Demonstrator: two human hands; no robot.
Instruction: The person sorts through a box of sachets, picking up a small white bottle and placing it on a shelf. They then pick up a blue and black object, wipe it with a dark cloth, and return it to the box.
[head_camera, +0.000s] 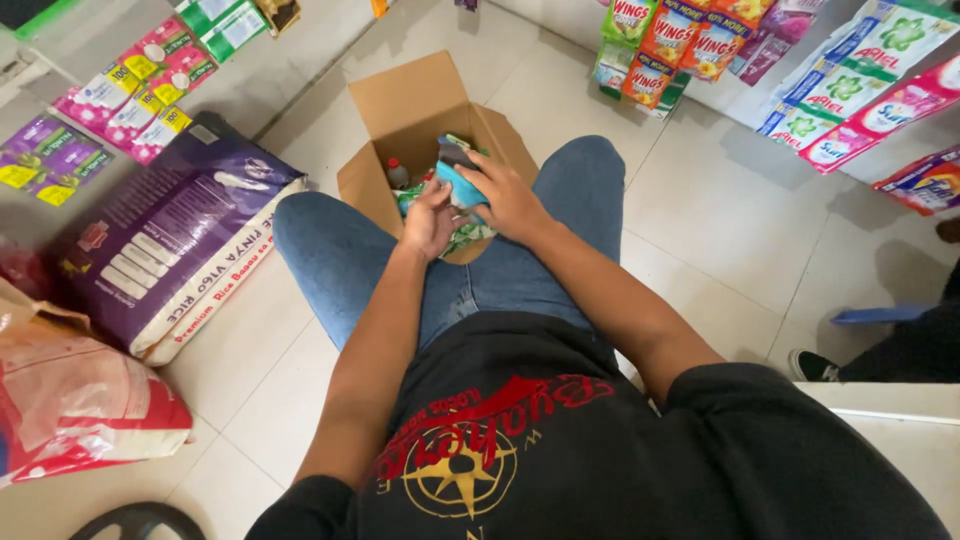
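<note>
- Here, your right hand (512, 200) held a blue packet (462, 186) over the cardboard box (408, 110), fingers wrapped around it.
- Your left hand (430, 222) pinched its lower edge; it likely felt light, soft, crinkly.

Both hands, left hand (430, 222) and right hand (510, 200), on blue packet (462, 186) inside open cardboard box (410, 105).

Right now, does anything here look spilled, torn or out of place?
Nothing spilled or torn. Both hands, left and right, are in the open box, on a blue packet. The purple sack lies flat on the floor.
</note>
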